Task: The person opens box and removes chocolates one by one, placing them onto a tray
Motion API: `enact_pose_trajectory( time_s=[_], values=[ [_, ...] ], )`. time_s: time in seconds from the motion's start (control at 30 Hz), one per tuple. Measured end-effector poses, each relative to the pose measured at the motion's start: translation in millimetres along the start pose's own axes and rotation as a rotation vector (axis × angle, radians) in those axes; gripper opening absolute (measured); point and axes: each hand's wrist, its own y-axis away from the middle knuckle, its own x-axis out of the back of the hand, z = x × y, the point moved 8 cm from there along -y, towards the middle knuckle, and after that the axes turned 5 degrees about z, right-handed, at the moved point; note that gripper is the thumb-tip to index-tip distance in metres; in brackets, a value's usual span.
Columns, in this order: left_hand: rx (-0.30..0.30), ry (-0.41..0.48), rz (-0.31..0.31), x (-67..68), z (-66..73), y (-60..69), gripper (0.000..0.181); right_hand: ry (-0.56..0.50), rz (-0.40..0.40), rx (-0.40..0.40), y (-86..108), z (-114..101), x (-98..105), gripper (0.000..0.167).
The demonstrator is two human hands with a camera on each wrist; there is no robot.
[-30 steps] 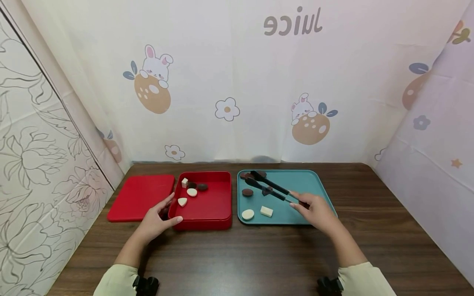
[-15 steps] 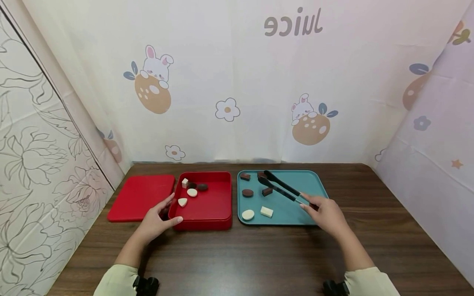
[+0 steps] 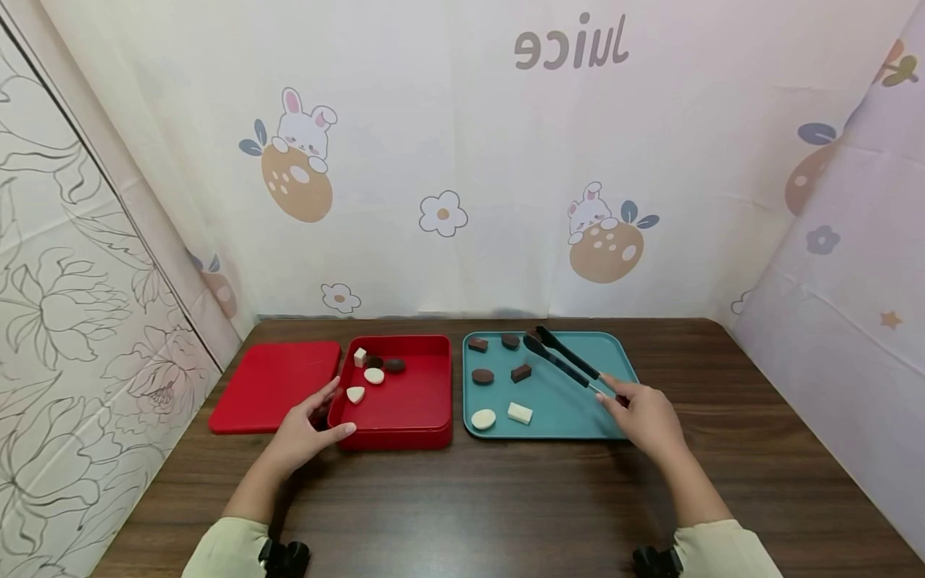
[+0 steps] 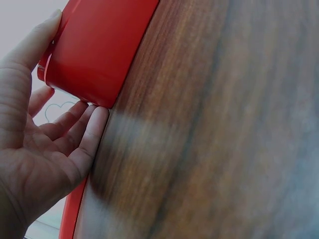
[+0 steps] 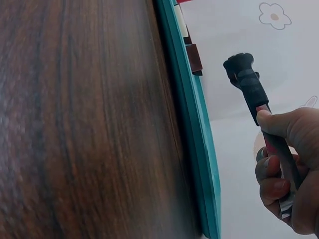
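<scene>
In the head view, my right hand [image 3: 645, 419] grips black-tipped tongs [image 3: 560, 363], held over the far part of the teal tray [image 3: 578, 417]. A brownish bit shows by the tong tips; whether it is pinched I cannot tell. Around them lie dark brown chocolate-like pieces, including an oval one [image 3: 482, 376] and a block [image 3: 521, 372]. Nearer me are a white oval piece [image 3: 483, 419] and a white block [image 3: 519, 413]. My left hand [image 3: 303, 429] holds the front left corner of the red box [image 3: 412, 405], thumb and fingers touching its walls. Several white and dark pieces sit inside the box.
A flat red lid [image 3: 278, 385] lies left of the box on the brown wooden table [image 3: 470, 506]. Behind the table hangs a printed curtain [image 3: 448, 120]. The box and tray stand side by side with a narrow gap.
My right hand and the tongs have moved right across the tray, uncovering the dark pieces at its far left. The left hand and the box have stayed in place.
</scene>
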Motion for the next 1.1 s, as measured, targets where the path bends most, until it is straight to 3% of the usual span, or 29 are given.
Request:
enact_pose_trajectory(
  time_s=[0.17, 0.67, 0.77, 0.83, 0.93, 1.1],
  values=[
    [-0.011, -0.010, 0.008, 0.3, -16.1, -6.6, 0.085, 0.035, -0.002, -0.025, -1.5, 2.7, -1.9, 0.046],
    [-0.004, -0.014, 0.009, -0.2, -18.0, -7.2, 0.085, 0.111, -0.099, -0.100, -10.3, 9.3, -11.0, 0.049],
    [-0.005, -0.024, 0.008, -0.4, -12.9, -5.3, 0.084, 0.120, -0.127, -0.135, -11.9, 10.3, -11.1, 0.050],
    [-0.004, -0.018, 0.005, 0.3, -1.8, -0.7, 0.083, 0.130, -0.145, -0.153, -12.8, 10.9, -11.2, 0.050],
    [-0.009, -0.018, 0.005, 0.1, 0.5, 0.6, 0.083, 0.143, -0.169, -0.173, -14.4, 12.4, -11.7, 0.051],
    [-0.019, -0.014, 0.014, -0.9, -18.7, -7.2, 0.085, 0.150, -0.196, -0.190, -17.9, 13.2, -11.0, 0.051]
  ],
)
